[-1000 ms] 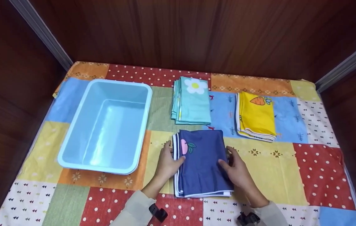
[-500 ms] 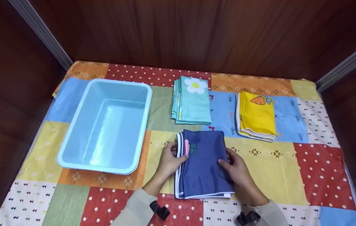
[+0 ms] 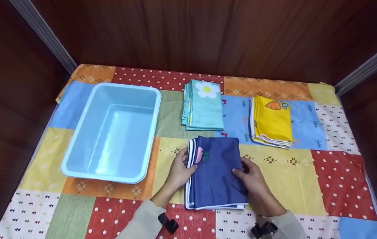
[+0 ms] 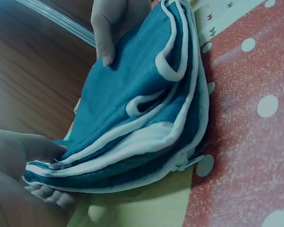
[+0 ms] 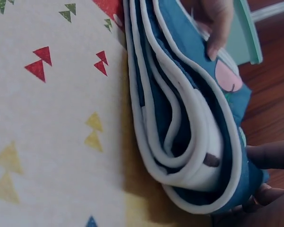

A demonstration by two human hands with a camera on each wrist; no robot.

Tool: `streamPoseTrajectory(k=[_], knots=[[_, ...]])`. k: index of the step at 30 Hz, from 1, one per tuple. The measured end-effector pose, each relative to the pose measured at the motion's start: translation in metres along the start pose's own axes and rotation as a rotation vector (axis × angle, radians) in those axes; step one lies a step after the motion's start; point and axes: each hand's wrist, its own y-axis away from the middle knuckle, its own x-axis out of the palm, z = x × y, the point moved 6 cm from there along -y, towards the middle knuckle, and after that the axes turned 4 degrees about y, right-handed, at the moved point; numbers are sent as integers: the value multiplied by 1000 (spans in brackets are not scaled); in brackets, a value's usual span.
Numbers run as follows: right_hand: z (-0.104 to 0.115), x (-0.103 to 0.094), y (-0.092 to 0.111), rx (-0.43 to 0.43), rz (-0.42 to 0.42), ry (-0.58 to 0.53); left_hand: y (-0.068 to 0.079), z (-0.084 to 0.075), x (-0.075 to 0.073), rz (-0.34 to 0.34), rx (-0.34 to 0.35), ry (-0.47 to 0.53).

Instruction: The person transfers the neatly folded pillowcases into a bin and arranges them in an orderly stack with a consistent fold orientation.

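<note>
A folded navy cloth (image 3: pixel 220 176) with white piping and a pink fruit print lies at the front middle of the table. My left hand (image 3: pixel 181 169) pinches its left edge, thumb on top and fingers beneath the layers, as the left wrist view shows. On the opposite edge my right hand (image 3: pixel 251 176) grips it the same way, its thumb on the upper face. Several folded layers with white edging (image 5: pixel 194 123) show end-on in the right wrist view. Behind the navy cloth lies a folded teal cloth (image 3: pixel 205 109) with a white flower. A folded yellow cloth (image 3: pixel 273 122) with a carrot print lies to the right.
A light blue plastic tub (image 3: pixel 153 142) stands at the left with nothing in it. A patchwork tablecloth (image 3: pixel 294 186) covers the table. Dark wooden panels (image 3: pixel 188 36) rise behind and on both sides.
Both hands have kept hold of the navy cloth. Its left edge has shifted slightly right and bent upward between the hands, and the left hand has moved a little right with it.
</note>
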Motion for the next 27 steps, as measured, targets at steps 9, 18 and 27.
streamPoseTrajectory(k=[9,18,27], knots=[[4,-1,0,-106,-33,-130,-9,-8,-10,51,117,108],[-4,8,1,-110,55,-247,-9,0,-9,120,190,39],[1,15,3,-278,97,-53,-1,4,-4,151,180,-82]])
